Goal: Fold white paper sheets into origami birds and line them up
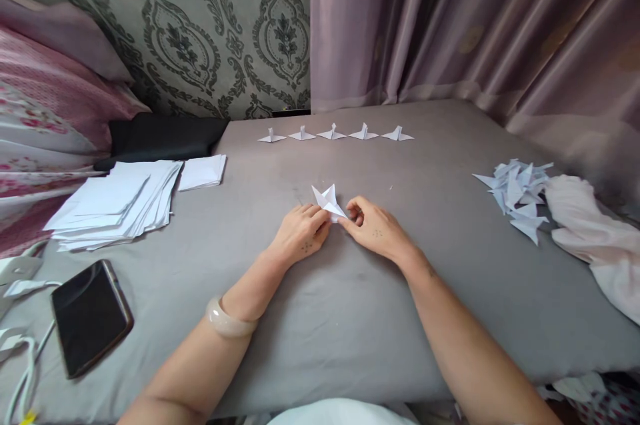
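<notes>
A white folded paper crane (329,202), with pointed flaps standing up, is held between my hands over the middle of the grey cloth surface. My left hand (304,230) grips its lower left side, fingers curled and pressed together. On the lower right, my right hand (374,226) pinches the paper near a pointed corner with thumb and index finger. My fingers hide the bottom part of the folded paper.
Several paper cranes (333,132) stand in a row at the back. Stacked paper sheets (115,208), a smaller paper pile (203,172) and a phone (91,318) lie left, near white cables (30,361). Folded paper pieces (520,191) are heaped right beside a pale cloth (580,211).
</notes>
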`<state>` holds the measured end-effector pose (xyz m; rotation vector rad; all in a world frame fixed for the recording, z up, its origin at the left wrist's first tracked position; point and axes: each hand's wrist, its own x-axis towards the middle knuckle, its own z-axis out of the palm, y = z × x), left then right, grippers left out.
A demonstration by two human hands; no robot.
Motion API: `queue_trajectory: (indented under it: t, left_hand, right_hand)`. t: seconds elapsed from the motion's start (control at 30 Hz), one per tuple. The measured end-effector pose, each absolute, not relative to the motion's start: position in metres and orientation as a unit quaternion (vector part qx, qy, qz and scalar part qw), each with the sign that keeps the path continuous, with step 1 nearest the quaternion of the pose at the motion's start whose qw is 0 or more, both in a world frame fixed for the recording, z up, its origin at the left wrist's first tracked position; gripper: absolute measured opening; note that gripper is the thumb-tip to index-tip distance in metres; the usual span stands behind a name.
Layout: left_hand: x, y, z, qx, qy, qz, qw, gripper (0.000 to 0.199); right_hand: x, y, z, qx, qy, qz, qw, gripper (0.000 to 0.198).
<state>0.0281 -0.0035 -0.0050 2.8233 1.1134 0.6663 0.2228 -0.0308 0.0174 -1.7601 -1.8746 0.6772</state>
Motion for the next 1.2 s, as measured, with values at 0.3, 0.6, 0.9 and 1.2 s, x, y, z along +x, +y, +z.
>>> queue_trajectory:
  t: [0.3,0.6,0.9,1.2]
  left_hand:
    - [0.023,0.000,0.001,0.872,0.374,0.315,-0.024,0.025]
    - [0.028,-0.004,0.004,0.860,0.389,0.325,0.065,0.020]
    - [0.034,-0.003,0.014,0.741,0.439,0.415,0.293,0.018]
    - [0.029,0.018,-0.003,0.348,0.503,0.579,0.539,0.024]
  right_hand:
    - [0.210,-0.031,0.009,-0.594,-0.712,0.217,0.306,0.015]
    - [0.215,-0.026,0.017,-0.543,-0.590,0.406,0.438,0.026]
    - [0.222,-0.019,0.019,-0.575,-0.551,0.340,0.501,0.040]
    - [0.215,-0.018,0.006,-0.572,-0.565,0.213,0.555,0.035]
